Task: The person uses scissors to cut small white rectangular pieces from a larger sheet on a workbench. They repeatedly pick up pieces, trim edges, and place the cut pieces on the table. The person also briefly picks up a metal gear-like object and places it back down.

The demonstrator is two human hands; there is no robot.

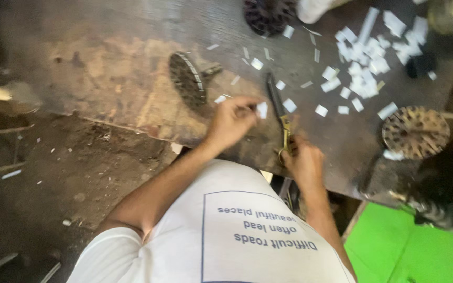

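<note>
My left hand (233, 121) pinches a small white paper slip (261, 109) above the dark, worn workbench (116, 78). My right hand (304, 160) grips the brass-coloured handles of a pair of scissors (279, 107), whose dark blades point away from me, just right of the slip. A round slotted metal core (187, 78) stands on edge just left of my left hand.
Several white paper pieces (365, 57) lie scattered at the bench's far right. A flat round slotted disc (416, 132) lies at the right edge, another dark one (268, 14) at the top. Dirt floor is on the left, a green surface (410, 246) at lower right.
</note>
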